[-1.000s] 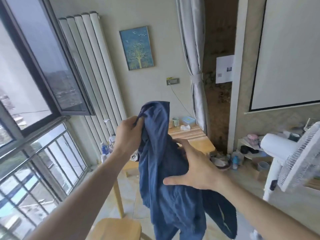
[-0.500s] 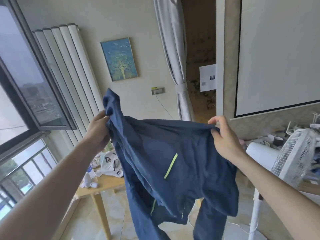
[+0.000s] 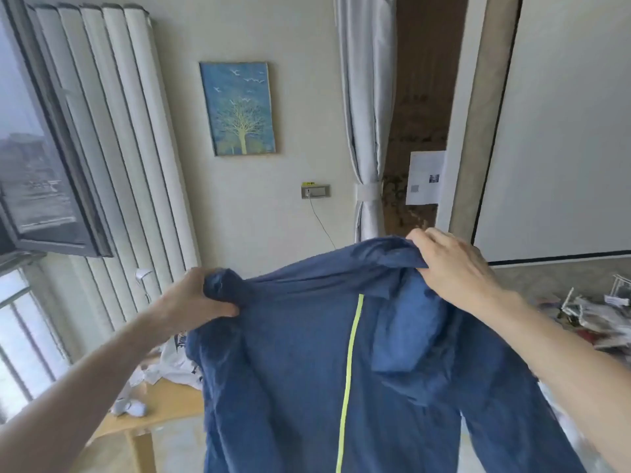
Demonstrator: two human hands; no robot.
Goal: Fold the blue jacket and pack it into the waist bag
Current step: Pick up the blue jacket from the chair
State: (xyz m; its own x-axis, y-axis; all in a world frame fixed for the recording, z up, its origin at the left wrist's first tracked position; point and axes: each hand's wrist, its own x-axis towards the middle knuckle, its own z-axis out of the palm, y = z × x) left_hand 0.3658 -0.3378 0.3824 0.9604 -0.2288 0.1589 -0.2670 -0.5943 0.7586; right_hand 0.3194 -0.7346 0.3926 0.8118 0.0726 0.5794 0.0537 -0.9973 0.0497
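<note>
Jacket [image 3: 307,370], blue, hangs spread in the air in front of the person, held up by its top edge; a yellow-green zip line [image 3: 348,377] runs straight down its middle, and the cloth drops out of view past the lower edge of the picture. The left hand [image 3: 191,302] clenches a bunched corner of the top edge, thumb pressed under the wad; the right hand [image 3: 454,264] grips the other end of that edge, fingers curled over the fold, slightly higher than the left. Between the two hands the top edge sags a little; a hood-like flap [image 3: 406,332] hangs just below the right hand. Behind the jacket on the left stands a wooden table [image 3: 164,407] with white cloth [image 3: 174,360] on it, partly hidden by the jacket's left side; beyond lie bare floor and a plain wall with a framed tree picture [image 3: 239,107]. To the right, a cluttered heap [image 3: 594,319] sits near the right forearm.
</note>
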